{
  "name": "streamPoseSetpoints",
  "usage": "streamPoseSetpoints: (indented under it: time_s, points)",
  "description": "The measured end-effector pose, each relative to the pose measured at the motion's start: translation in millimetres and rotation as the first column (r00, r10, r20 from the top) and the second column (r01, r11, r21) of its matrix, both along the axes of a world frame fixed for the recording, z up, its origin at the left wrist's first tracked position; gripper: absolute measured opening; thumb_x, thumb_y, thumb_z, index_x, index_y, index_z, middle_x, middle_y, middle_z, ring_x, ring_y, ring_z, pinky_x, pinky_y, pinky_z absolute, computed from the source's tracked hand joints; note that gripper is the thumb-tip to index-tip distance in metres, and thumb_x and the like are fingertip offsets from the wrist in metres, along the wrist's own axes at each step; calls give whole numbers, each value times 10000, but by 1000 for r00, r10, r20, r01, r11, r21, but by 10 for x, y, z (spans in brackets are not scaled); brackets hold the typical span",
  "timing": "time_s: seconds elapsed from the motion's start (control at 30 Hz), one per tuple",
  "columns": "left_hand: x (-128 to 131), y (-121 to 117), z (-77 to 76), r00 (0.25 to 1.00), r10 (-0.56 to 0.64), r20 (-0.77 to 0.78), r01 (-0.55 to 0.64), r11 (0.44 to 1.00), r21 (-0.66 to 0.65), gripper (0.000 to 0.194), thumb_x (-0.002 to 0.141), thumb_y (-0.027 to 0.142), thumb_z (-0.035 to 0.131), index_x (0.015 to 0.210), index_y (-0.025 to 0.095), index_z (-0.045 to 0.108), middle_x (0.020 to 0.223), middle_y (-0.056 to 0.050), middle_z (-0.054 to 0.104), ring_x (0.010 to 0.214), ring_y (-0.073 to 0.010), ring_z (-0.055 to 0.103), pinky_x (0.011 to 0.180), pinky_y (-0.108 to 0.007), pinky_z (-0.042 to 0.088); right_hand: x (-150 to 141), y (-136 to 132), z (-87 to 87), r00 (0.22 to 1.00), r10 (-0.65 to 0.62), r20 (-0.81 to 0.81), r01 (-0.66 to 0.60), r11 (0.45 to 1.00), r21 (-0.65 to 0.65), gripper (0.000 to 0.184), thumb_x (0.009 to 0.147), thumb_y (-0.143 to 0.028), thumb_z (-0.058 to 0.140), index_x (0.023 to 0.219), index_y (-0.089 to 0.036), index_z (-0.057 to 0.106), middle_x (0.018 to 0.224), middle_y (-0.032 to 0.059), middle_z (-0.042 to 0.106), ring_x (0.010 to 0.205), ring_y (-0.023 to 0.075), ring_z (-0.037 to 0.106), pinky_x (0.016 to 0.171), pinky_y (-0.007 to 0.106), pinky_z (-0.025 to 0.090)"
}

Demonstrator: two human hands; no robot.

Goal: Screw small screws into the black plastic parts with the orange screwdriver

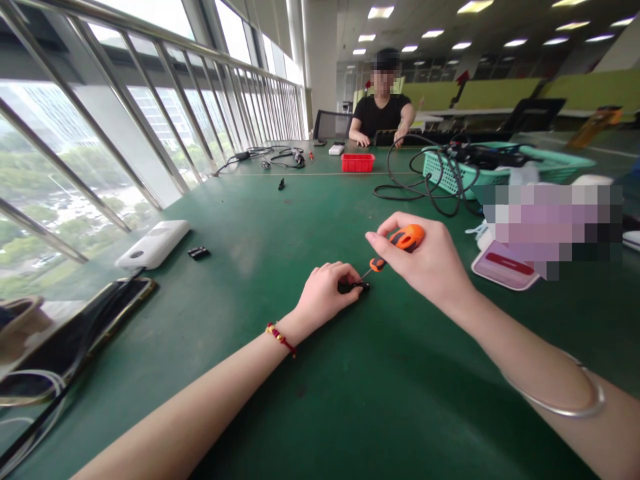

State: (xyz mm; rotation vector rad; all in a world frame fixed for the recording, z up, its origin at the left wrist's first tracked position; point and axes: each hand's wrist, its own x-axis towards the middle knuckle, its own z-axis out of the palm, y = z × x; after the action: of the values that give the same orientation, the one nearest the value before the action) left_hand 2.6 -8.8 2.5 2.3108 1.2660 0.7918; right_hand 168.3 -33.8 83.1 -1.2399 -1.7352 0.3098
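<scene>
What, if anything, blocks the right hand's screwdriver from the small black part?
Nothing visible. The orange screwdriver in the right hand slants down to the small black part; the left hand grips that part beside the shaft.

Person's L forearm (215,393) slants up from btm left of frame to the L hand (324,290), just below ctr, back of hand up, fingers curled, thumb + index pinched, tips aimed R. R forearm (525,347) comes in from btm right corner, angled up-left, w/ the R hand (425,260) a bit higher, R of ctr, fingers bent round in a grip, thumb pointing L. From where I stand, hands look v. near each other, not touching.
</scene>
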Motion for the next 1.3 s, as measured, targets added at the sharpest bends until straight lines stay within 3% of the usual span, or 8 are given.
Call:
streamPoseSetpoints:
  time_s: [0.1, 0.27, 0.5, 0.7, 0.87, 0.97, 1.13, 1.3]
  points:
    - [-6, 4, -5, 1000, 1, -4, -1, 1000, 8, 57, 751, 236, 625, 796, 201, 629, 799, -1, 654, 777, -162, 591, 734, -287, 464, 21, 15, -17, 998, 64, -27, -64, 998, 11, 135, 697, -269, 631, 778, -208, 540, 625, -39, 516, 511, 96, 449, 498, 235, 353]
    - [-6, 9, -19, 1000, 4, -9, -4, 1000, 22, 62, 745, 235, 637, 793, 196, 637, 779, 2, 649, 756, -160, 591, 721, -289, 462, 53, 3, -36, 999, 35, -5, -35, 999, 28, 433, 640, -379, 716, 990, -232, 508, 646, -56, 519, 499, 105, 459, 497, 241, 363]
    - [-17, 42, -28, 998, -14, 68, 17, 999, -48, 102, 760, 247, 630, 829, 183, 671, 798, -13, 652, 715, -134, 594, 679, -248, 486, 57, -4, -11, 999, -31, -11, 31, 1000, 4, 152, 733, -343, 627, 758, -207, 564, 511, -52, 463, 445, 95, 414, 471, 234, 318]
    - [-47, 175, 49, 1000, -19, -3, 18, 999, -48, 118, 751, 268, 640, 818, 187, 693, 792, -13, 666, 711, -140, 607, 652, -244, 487, 58, 114, -6, 999, 13, -34, -13, 1000, -4, 331, 670, -339, 674, 953, -222, 546, 632, -46, 525, 504, 111, 459, 497, 240, 362]
    - [-29, 310, 50, 1000, 7, -22, -7, 1000, -2, 116, 754, 249, 630, 834, 190, 689, 826, -15, 670, 733, -143, 616, 677, -246, 494, -19, 259, 21, 983, -167, 77, 163, 984, 66, 253, 722, -460, 630, 695, -218, 564, 517, -28, 463, 491, 124, 416, 479, 250, 283]
    - [-20, 340, -7, 999, 23, 50, -22, 1000, -8, 128, 765, 254, 620, 851, 176, 674, 838, -23, 662, 732, -140, 613, 689, -245, 502, -33, 358, 10, 996, -80, 39, 79, 996, 30, 158, 702, -359, 628, 734, -212, 578, 574, -24, 510, 515, 123, 445, 495, 251, 315]
    - [-23, 328, -27, 1000, 5, 21, -6, 999, 42, 109, 768, 235, 604, 843, 177, 658, 820, -19, 638, 715, -137, 597, 665, -243, 493, -7, 373, -47, 994, 64, -90, -70, 995, -72, 326, 681, -359, 645, 953, -213, 539, 670, -43, 551, 535, 117, 493, 520, 246, 368]
    - [-15, 308, 11, 1000, 10, 7, -10, 999, 44, 89, 769, 230, 596, 833, 187, 641, 812, -13, 630, 728, -141, 598, 687, -252, 494, -8, 301, -55, 997, -77, -29, 75, 996, -54, 291, 716, -490, 623, 727, -206, 560, 530, -44, 478, 508, 119, 452, 511, 247, 329]
